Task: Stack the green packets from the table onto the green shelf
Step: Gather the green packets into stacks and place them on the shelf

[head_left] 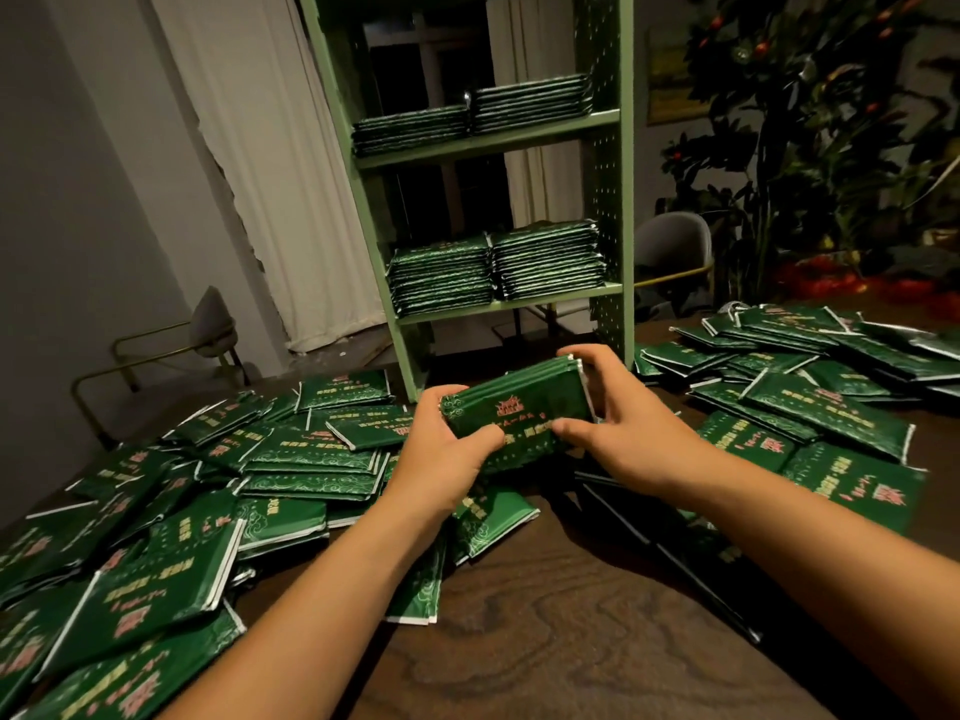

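Above table (545,615), hands (524,433) grip packets (514,407).

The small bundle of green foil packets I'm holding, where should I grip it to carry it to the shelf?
Grip the small bundle of green foil packets by its two short ends, as the left hand and right hand do now: thumbs on top, fingers wrapping the edges. Squeezing from both sides should keep the flat, slippery packets aligned.

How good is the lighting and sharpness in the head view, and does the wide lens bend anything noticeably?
In the head view the room is dim; the green shelf leans and its posts bow from the wide lens; glare streaks the stacked packet edges; print on the bundle held by the left hand and right hand is soft and unreadable; the plant sinks into shadow.
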A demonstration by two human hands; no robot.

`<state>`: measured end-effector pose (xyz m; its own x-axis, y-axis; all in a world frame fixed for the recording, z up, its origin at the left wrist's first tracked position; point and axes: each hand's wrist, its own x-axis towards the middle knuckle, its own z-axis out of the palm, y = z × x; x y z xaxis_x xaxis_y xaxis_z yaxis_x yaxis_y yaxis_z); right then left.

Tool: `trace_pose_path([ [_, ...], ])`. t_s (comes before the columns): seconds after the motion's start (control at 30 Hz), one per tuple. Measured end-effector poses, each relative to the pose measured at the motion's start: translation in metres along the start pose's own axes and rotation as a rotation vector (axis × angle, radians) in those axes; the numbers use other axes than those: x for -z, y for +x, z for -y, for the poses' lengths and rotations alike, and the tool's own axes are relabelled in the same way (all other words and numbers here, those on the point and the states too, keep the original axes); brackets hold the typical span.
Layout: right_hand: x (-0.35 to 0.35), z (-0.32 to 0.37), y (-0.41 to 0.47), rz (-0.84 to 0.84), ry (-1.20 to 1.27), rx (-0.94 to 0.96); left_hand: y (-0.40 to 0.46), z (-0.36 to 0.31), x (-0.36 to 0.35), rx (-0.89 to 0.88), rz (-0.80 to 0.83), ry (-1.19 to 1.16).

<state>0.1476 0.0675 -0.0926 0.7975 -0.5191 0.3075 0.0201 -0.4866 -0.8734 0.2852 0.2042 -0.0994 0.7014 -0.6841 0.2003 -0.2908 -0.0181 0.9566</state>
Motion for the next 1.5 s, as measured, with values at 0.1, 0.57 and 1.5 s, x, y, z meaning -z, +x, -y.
trace_pose_path([
  [0.1,0.004,0.007,0.003,0.003,0.038,-0.029,0.006,-0.012,0.003,-0.007,0.038,0.030],
  [0.57,0.048,0.079,0.029,0.034,0.006,-0.054,0.022,-0.089,0.034,-0.163,0.113,0.155],
  [1.5,0.091,0.178,0.078,-0.253,-0.221,0.322,0.094,-0.203,0.055,-0.003,0.032,-0.498],
])
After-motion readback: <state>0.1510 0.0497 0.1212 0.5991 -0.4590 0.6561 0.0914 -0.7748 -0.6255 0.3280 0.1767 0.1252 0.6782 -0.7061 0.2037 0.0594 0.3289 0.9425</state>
